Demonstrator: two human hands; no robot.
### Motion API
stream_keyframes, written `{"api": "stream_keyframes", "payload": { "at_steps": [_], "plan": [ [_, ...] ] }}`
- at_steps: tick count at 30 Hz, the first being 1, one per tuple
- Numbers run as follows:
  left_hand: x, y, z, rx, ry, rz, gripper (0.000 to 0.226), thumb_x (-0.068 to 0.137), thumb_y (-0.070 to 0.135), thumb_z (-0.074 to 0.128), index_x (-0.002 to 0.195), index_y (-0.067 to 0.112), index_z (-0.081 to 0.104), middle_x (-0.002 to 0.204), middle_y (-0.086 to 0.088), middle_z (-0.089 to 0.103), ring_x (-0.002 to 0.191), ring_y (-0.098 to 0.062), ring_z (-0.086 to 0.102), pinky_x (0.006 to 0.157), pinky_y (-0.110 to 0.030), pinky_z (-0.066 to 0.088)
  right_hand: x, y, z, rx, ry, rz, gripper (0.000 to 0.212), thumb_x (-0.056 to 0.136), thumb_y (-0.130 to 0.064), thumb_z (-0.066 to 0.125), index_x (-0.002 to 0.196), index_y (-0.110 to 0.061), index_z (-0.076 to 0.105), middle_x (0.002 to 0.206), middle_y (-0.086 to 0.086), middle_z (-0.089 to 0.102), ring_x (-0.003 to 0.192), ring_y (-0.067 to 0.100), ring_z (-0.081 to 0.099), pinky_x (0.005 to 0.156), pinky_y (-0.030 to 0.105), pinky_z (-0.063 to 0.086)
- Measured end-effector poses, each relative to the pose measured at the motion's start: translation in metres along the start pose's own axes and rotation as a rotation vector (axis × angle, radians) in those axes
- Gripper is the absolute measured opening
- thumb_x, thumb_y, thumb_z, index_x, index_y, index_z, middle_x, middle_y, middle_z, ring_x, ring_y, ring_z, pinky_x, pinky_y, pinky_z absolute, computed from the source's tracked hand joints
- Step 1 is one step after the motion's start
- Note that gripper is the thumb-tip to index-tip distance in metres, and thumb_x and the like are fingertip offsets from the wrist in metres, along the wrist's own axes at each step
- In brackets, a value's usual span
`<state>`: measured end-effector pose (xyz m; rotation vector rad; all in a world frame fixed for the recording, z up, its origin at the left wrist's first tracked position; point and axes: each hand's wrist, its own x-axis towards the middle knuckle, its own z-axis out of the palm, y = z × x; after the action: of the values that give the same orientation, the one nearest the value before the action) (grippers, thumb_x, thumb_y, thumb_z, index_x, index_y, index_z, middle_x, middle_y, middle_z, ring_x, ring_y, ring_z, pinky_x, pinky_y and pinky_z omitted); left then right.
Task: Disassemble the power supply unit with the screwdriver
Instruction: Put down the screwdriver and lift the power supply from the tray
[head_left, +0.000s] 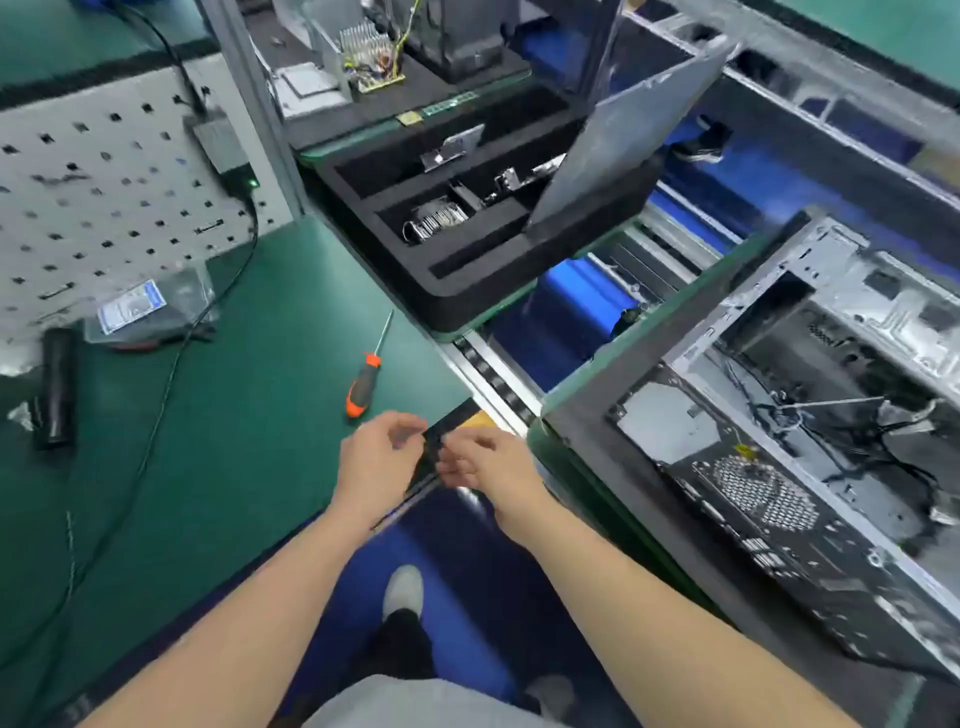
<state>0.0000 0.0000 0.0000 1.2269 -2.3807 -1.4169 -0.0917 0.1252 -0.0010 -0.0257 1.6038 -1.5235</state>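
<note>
Catching the left hand and right hand closest in, meeting over the surface corner, fingers curled, both apparently pinching a dark flat strip — blurring too much for naming it. Finding the screwdriver just beyond, lying untouched on the green, tip pointing away. Swinging right to an open computer case; probably looking at the power supply unit as the grey box in its near corner, well apart from both hands. Expecting stiff sheet metal there, fairly heavy, sharp-edged — gripping by the flat sides, steering clear of the cables. Glimpsing, farthest back, glinting metal parts in a foam tray, hard to make out.
</note>
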Motion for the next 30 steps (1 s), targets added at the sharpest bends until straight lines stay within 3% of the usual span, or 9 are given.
{"api": "stream_keyframes", "payload": {
  "at_steps": [2,5,8,10,14,20,23,25,30],
  "plan": [
    [0.027,-0.012,-0.016,0.087,0.119,-0.037,0.026,0.092,0.006,0.067,0.113,0.018,0.076,0.116,-0.004,0.072,0.103,-0.023,0.068,0.102,-0.035,0.049,0.016,-0.006,0.020,0.030,0.019,0.060,0.011,0.096,-0.015,0.066,0.099,-0.004,0.066,0.087,0.013,0.065,0.080,0.026,0.063,0.081,0.037,0.054],
    [0.073,-0.030,-0.030,0.150,0.138,-0.078,0.032,0.091,0.004,0.065,0.122,0.006,0.069,0.126,-0.019,0.056,0.109,-0.037,0.062,0.103,-0.045,0.048,0.037,-0.010,0.041,0.071,0.060,0.104,0.008,0.095,-0.012,0.063,0.099,-0.005,0.064,0.088,0.012,0.061,0.081,0.024,0.060,0.079,0.037,0.052],
    [0.113,-0.040,-0.033,0.165,0.096,-0.114,0.035,0.092,0.010,0.067,0.127,0.008,0.060,0.133,-0.019,0.046,0.113,-0.042,0.057,0.101,-0.050,0.049,0.052,-0.012,0.051,0.094,0.122,0.127,0.011,0.095,-0.013,0.064,0.103,-0.005,0.067,0.088,0.009,0.065,0.081,0.023,0.062,0.086,0.042,0.056],
    [0.134,-0.046,-0.030,0.186,0.054,-0.121,0.043,0.093,0.016,0.071,0.132,0.008,0.056,0.133,-0.020,0.046,0.117,-0.043,0.055,0.105,-0.051,0.047,0.059,-0.012,0.053,0.090,0.169,0.149,0.012,0.095,-0.013,0.064,0.104,-0.007,0.068,0.090,0.007,0.067,0.083,0.022,0.065,0.093,0.045,0.057],
    [0.157,-0.056,-0.024,0.280,-0.024,-0.107,0.046,0.093,0.019,0.073,0.132,0.004,0.054,0.131,-0.022,0.049,0.118,-0.045,0.055,0.105,-0.052,0.046,0.066,-0.013,0.056,0.096,0.223,0.180,0.015,0.095,-0.015,0.064,0.108,-0.008,0.069,0.093,0.007,0.067,0.084,0.022,0.066,0.093,0.045,0.057],
    [0.150,-0.047,-0.022,0.174,-0.144,-0.231,0.030,0.085,0.016,0.076,0.112,0.011,0.064,0.108,-0.014,0.071,0.112,-0.036,0.063,0.095,-0.046,0.053,0.068,-0.015,0.050,0.083,0.235,0.180,0.017,0.098,-0.019,0.062,0.112,-0.011,0.068,0.096,0.005,0.068,0.087,0.020,0.066,0.092,0.043,0.057],
    [0.128,-0.039,-0.019,0.055,-0.213,-0.213,0.034,0.081,0.018,0.085,0.103,0.022,0.060,0.097,-0.001,0.070,0.105,-0.030,0.066,0.092,-0.043,0.054,0.068,-0.016,0.050,0.065,0.238,0.158,0.019,0.097,-0.016,0.061,0.114,-0.010,0.068,0.097,0.006,0.067,0.085,0.019,0.065,0.087,0.039,0.058],
    [0.112,-0.030,-0.018,-0.031,-0.256,-0.191,0.036,0.080,0.021,0.089,0.100,0.028,0.059,0.095,0.004,0.069,0.096,-0.027,0.070,0.090,-0.049,0.058,0.065,-0.015,0.049,0.036,0.236,0.133,0.020,0.096,-0.016,0.062,0.115,-0.011,0.069,0.099,0.006,0.068,0.083,0.018,0.064,0.085,0.036,0.058],
    [0.078,0.015,-0.017,-0.157,-0.303,-0.035,0.036,0.072,0.041,0.086,0.101,0.040,0.065,0.097,0.011,0.073,0.093,-0.026,0.074,0.088,-0.056,0.058,0.036,-0.025,0.035,0.056,0.245,0.005,0.018,0.098,-0.018,0.063,0.112,-0.009,0.068,0.112,0.021,0.069,0.086,0.026,0.067,0.086,0.055,0.057]
  ]
}}
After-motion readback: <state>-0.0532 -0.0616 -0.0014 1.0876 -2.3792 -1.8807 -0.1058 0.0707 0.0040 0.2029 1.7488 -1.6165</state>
